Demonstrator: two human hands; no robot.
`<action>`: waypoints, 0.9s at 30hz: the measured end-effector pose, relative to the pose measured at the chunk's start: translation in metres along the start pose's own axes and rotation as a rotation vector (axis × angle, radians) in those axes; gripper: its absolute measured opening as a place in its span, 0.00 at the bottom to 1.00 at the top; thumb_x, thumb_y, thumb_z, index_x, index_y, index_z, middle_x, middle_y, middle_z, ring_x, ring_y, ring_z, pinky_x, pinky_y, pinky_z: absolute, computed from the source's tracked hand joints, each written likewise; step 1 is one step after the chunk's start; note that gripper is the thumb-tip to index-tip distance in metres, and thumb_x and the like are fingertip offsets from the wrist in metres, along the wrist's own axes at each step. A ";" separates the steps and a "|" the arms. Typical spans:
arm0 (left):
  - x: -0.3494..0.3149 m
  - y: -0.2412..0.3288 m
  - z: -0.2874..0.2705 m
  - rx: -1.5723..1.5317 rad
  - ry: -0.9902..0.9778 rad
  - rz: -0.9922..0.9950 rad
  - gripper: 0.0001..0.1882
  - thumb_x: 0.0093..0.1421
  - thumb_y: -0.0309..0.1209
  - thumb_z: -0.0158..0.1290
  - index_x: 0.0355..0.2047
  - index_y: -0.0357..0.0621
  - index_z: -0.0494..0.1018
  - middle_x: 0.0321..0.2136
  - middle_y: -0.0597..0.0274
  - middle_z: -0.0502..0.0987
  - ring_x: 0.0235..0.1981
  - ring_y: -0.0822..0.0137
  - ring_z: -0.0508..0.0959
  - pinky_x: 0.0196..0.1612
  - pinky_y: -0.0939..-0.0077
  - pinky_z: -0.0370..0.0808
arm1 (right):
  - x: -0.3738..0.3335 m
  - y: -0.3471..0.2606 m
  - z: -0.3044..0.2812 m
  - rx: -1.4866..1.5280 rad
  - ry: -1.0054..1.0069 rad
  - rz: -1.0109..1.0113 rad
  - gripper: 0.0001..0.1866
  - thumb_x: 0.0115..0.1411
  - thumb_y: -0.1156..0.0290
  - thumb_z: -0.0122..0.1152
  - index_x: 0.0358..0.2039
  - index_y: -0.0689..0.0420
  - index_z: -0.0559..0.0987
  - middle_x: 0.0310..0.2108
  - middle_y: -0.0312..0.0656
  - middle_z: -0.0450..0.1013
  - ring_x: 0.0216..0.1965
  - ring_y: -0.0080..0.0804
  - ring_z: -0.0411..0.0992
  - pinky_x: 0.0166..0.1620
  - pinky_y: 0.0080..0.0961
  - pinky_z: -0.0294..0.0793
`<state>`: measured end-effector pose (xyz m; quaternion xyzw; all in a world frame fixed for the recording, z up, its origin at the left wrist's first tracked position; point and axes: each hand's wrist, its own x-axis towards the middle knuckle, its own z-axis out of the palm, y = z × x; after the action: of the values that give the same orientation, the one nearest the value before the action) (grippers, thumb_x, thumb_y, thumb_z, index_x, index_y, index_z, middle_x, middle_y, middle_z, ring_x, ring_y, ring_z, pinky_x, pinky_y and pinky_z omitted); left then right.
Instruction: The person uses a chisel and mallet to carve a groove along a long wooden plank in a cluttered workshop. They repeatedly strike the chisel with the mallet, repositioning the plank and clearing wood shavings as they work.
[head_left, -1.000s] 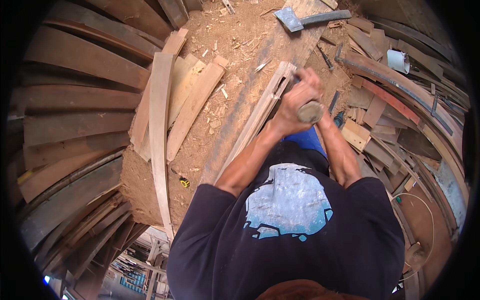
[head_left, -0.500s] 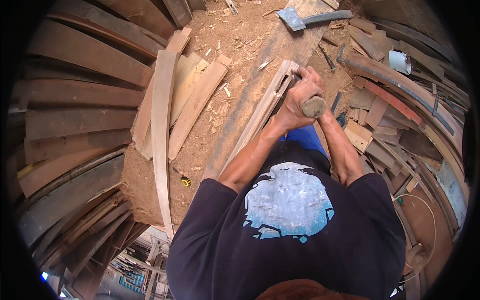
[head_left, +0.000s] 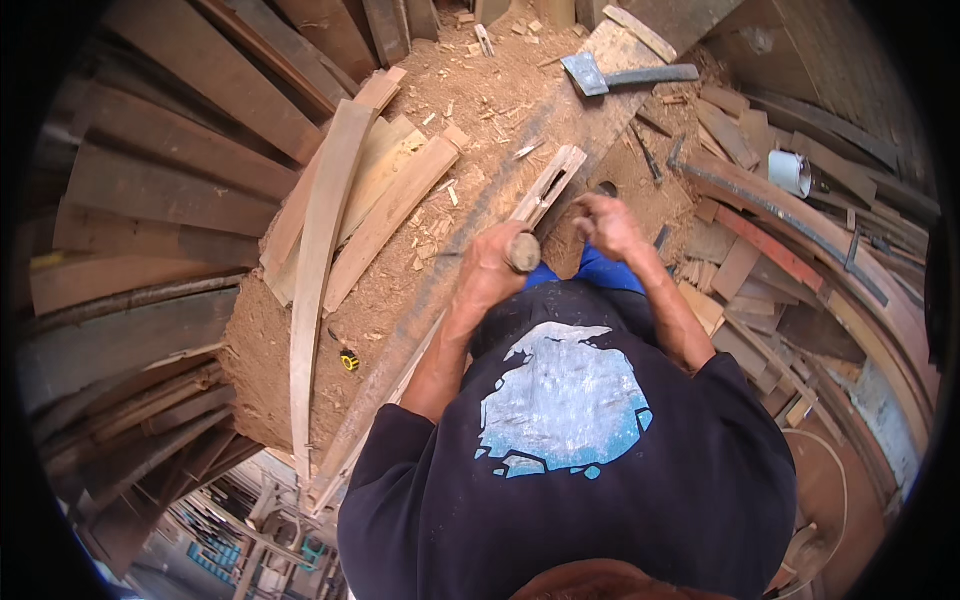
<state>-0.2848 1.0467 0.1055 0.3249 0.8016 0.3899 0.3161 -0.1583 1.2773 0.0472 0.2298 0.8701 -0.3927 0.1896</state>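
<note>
My left hand point(head_left: 488, 275) is wrapped round a chisel point(head_left: 522, 252). Its round wooden handle end faces up, and a thin dark strip sticks out left of the fist. Beside that hand runs a long timber point(head_left: 568, 168) with a narrow slot cut near its far end; my left forearm covers part of its length. My right hand point(head_left: 612, 230) is apart from the left, just right of the slotted end, fingers curled inward. Whatever they hold, if anything, cannot be made out. A small dark shape point(head_left: 607, 188) shows just beyond those fingers.
A hatchet-like tool point(head_left: 588, 76) lies on the worn plank point(head_left: 612, 110) at the far end. Curved boards point(head_left: 322, 230) and a yellow-black tape measure point(head_left: 349, 360) rest on sawdust at left. Offcuts, a long curved beam point(head_left: 770, 200) and a white container point(head_left: 790, 174) crowd the right.
My hands were together at the timber's slotted end; now they are apart. The left has moved left and nearer with the chisel, uncovering the slot; the right has come slightly nearer.
</note>
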 end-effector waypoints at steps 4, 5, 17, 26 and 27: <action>-0.010 -0.048 0.014 0.336 -0.030 -0.299 0.37 0.43 0.23 0.65 0.58 0.51 0.73 0.40 0.45 0.80 0.45 0.42 0.81 0.47 0.51 0.78 | 0.040 0.064 -0.068 -0.182 0.184 0.077 0.23 0.60 0.62 0.65 0.54 0.59 0.78 0.50 0.57 0.76 0.54 0.52 0.74 0.58 0.44 0.72; -0.017 -0.060 0.022 0.355 -0.034 -0.336 0.39 0.43 0.22 0.64 0.59 0.52 0.72 0.41 0.44 0.80 0.45 0.41 0.81 0.47 0.50 0.78 | 0.047 0.075 -0.087 -0.254 0.244 0.063 0.24 0.60 0.61 0.66 0.54 0.59 0.78 0.50 0.57 0.76 0.54 0.53 0.74 0.58 0.45 0.72; -0.012 -0.050 0.111 0.475 0.169 -0.938 0.37 0.46 0.23 0.66 0.59 0.50 0.71 0.51 0.38 0.68 0.47 0.36 0.78 0.49 0.48 0.78 | 0.200 0.175 -0.170 -0.788 0.044 0.013 0.30 0.56 0.69 0.57 0.62 0.50 0.69 0.64 0.53 0.62 0.59 0.61 0.66 0.65 0.53 0.60; 0.008 -0.021 0.119 0.439 0.312 -1.145 0.31 0.48 0.25 0.66 0.55 0.49 0.74 0.52 0.43 0.68 0.48 0.41 0.79 0.51 0.49 0.77 | 0.230 0.179 -0.173 -0.903 0.081 -0.315 0.30 0.56 0.68 0.59 0.61 0.51 0.67 0.55 0.50 0.71 0.53 0.57 0.70 0.58 0.50 0.64; 0.008 -0.020 0.119 0.430 0.328 -1.152 0.31 0.48 0.24 0.66 0.55 0.49 0.74 0.52 0.43 0.68 0.48 0.41 0.79 0.51 0.49 0.77 | 0.229 0.176 -0.169 -0.993 0.072 -0.339 0.28 0.58 0.67 0.58 0.60 0.51 0.68 0.53 0.49 0.72 0.52 0.56 0.71 0.58 0.50 0.64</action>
<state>-0.2047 1.0925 0.0277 -0.1659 0.9461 0.0323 0.2761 -0.2751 1.5682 -0.0696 -0.0186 0.9823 0.0500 0.1795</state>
